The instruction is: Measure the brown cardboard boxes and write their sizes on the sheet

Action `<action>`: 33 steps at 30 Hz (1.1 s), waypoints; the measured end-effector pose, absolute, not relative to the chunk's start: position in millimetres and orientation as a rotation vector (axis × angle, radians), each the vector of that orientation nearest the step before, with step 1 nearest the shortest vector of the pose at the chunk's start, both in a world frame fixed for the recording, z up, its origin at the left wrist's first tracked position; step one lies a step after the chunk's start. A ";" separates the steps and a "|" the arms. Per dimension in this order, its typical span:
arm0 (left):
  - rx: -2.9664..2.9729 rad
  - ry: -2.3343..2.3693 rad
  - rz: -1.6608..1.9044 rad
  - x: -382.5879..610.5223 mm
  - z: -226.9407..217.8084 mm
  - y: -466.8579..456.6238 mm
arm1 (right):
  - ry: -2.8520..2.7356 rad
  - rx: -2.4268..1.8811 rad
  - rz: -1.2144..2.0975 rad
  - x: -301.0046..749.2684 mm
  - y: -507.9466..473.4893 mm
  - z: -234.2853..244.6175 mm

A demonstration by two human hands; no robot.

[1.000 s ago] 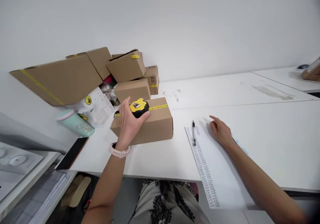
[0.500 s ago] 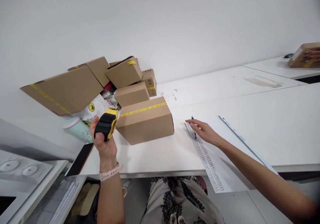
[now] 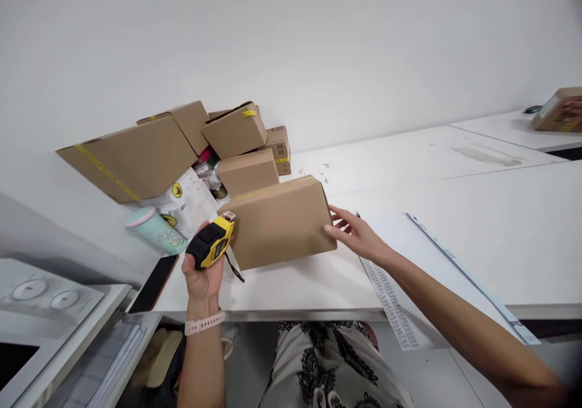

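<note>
From the head view, the left hand (image 3: 204, 280) gripped a tape measure (image 3: 213, 243), only its metal tip out, by the left end of an already taped box (image 3: 284, 229) on or just over the table (image 3: 295, 293). The right hand (image 3: 359, 238) met the right end; I couldn't tell whether it gripped. Other boxes (image 3: 248, 174) crowded behind, a bottle (image 3: 161, 233) lay left, and paper (image 3: 416, 241) lay right.

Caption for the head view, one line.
Left hand holds a tape measure; right hand touches a cardboard box.
</note>
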State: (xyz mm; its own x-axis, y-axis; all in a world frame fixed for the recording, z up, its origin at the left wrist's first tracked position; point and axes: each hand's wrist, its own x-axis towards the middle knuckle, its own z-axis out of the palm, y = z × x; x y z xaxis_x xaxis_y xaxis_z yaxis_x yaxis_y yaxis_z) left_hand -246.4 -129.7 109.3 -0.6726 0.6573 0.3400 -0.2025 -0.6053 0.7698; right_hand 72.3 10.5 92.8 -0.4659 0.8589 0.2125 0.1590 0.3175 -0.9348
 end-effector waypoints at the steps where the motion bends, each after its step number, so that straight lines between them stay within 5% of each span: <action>1: 0.868 0.980 2.277 -242.1 118.6 -130.3 | -1.806 -0.945 1.151 74.9 9.4 99.5; 11: 0.953 1.241 2.010 -198.0 158.5 -104.2 | -1.518 -1.023 1.282 75.0 23.4 83.5; 19: 0.786 1.319 1.422 -128.7 196.1 -56.6 | -1.381 -0.933 1.203 79.8 27.4 71.0; 33: 1.050 1.482 0.910 -88.9 202.6 -19.4 | -1.603 -0.707 1.105 91.5 -25.2 67.9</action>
